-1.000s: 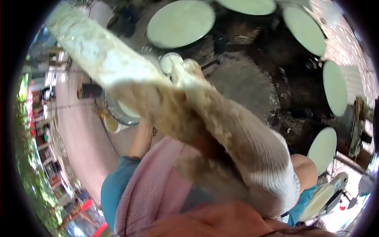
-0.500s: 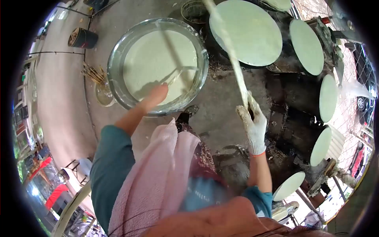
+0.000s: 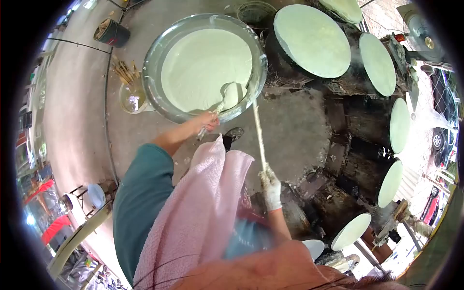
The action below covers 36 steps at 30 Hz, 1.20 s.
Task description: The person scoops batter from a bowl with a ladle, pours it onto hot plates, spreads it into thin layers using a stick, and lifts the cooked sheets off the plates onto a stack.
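A wide metal basin [image 3: 153,79] of pale, creamy liquid [image 3: 205,67] stands on the floor ahead of me. Bare, my left hand [image 3: 209,122] is closed around the handle of a coated ladle [image 3: 234,95] at the basin's near right side. The ladle's rounded bowl sits at the liquid, its exact depth unclear. My right hand [image 3: 270,187], in a soiled white glove, grips a long, pale-smeared stick [image 3: 259,133]. The stick's far end overlaps the basin's right rim; whether it touches cannot be told.
Several round, pale-topped cooking stations [image 3: 312,41] curve along the right, on dark sooty bases. Left of the basin is a small tub [image 3: 131,100] with brushes or sticks [image 3: 124,72] beside it. A dark bucket [image 3: 112,33] stands farther back, and a fan [image 3: 425,38] at far right.
The stick has swung left and down from beside the large round top to the basin's right rim. My right hand has come nearer my body. The ladle has shifted toward the near rim.
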Each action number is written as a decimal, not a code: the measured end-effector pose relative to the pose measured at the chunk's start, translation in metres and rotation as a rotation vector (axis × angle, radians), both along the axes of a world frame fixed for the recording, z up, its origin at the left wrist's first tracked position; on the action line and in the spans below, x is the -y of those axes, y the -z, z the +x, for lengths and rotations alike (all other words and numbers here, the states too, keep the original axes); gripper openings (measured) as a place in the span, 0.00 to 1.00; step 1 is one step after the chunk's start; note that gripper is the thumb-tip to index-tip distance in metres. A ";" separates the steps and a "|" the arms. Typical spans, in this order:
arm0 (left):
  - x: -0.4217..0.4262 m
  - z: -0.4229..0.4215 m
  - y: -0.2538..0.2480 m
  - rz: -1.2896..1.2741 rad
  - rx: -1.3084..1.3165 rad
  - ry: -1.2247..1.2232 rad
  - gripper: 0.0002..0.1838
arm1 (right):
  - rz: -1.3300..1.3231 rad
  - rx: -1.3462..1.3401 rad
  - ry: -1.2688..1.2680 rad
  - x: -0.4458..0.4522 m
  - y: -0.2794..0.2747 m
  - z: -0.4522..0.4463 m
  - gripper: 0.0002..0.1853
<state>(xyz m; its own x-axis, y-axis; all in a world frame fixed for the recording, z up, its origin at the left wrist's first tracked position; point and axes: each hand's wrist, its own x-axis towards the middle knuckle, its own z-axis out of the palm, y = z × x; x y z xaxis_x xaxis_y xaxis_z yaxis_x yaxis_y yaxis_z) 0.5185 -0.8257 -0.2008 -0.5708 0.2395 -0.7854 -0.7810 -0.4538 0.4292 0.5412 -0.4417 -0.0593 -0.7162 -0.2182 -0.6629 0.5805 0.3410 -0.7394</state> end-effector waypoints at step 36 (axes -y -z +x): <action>-0.262 -0.129 -0.338 0.132 -0.632 0.714 0.18 | -0.146 -0.415 1.456 -0.117 -0.013 0.202 0.21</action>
<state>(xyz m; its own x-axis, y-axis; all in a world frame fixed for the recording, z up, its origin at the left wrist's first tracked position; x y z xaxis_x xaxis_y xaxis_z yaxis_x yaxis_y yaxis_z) 0.3894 -0.5638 0.1375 -0.5642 0.7591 -0.3247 -0.5339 -0.0355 0.8448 0.7431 -0.3249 -0.0463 -0.4832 0.7773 -0.4028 0.0855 -0.4160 -0.9054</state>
